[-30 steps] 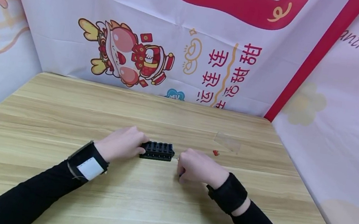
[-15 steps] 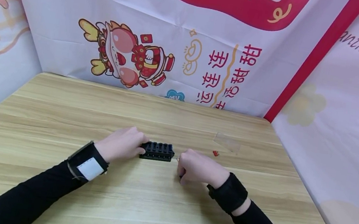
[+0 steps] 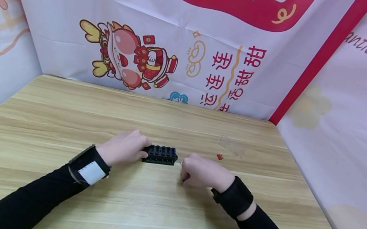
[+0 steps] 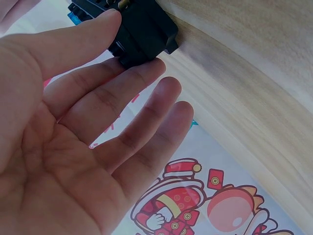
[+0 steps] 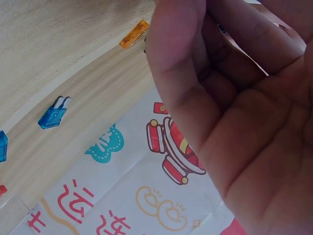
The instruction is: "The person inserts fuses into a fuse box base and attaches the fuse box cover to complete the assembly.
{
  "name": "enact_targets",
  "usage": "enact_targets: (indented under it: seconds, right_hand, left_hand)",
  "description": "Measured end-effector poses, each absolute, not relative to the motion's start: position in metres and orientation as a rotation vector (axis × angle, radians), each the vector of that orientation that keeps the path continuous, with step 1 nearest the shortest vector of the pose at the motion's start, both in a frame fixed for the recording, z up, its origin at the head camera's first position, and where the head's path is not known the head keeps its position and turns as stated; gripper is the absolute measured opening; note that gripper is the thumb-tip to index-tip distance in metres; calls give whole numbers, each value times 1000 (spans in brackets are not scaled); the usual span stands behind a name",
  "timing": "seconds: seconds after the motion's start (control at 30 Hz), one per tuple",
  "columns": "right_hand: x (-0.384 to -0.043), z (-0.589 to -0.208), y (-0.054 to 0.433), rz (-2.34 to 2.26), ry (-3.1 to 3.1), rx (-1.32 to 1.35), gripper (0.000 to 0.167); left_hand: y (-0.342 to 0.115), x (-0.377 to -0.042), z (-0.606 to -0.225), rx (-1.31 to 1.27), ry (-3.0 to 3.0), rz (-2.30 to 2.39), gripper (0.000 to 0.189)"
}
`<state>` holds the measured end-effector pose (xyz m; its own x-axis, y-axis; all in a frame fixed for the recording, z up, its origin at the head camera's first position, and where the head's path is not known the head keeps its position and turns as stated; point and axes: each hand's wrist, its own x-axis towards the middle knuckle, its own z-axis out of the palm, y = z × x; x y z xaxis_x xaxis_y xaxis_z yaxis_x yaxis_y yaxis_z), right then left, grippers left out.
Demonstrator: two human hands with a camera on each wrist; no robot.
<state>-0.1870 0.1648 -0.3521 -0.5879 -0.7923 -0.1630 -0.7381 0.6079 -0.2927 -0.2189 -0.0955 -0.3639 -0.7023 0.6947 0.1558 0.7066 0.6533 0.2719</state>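
Black fuse block (image 3: 160, 154), studded top. Table (image 3: 64, 113): pale wood grain, light streaks. Sleeves (image 3: 34, 199) black; left wristband (image 3: 89, 164) black with white patch. Blue blade fuse (image 5: 54, 113), translucent. Orange fuse (image 5: 133, 34), translucent. Small red piece (image 3: 220, 157) on table. Backdrop (image 3: 60, 15) white, red banner and stripe, red-pink cartoon dragon (image 3: 128, 58) with yellow wings, red characters.

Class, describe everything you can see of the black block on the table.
The black block is a long, low holder that looks like plastic, with rows of slots along its top. It lies flat on the wooden table, lengthwise between both hands. The left hand holds its left end between thumb and fingers; the right hand is just clear of its right end.
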Motion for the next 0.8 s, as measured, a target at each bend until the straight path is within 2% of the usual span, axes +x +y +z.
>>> enact_targets:
  seconds: [0.8]
  right_hand:
    - [-184,-350,166,-167,2828,-1320,46]
  left_hand:
    - [-95,-219,-364,-1179,-2833,-488,21]
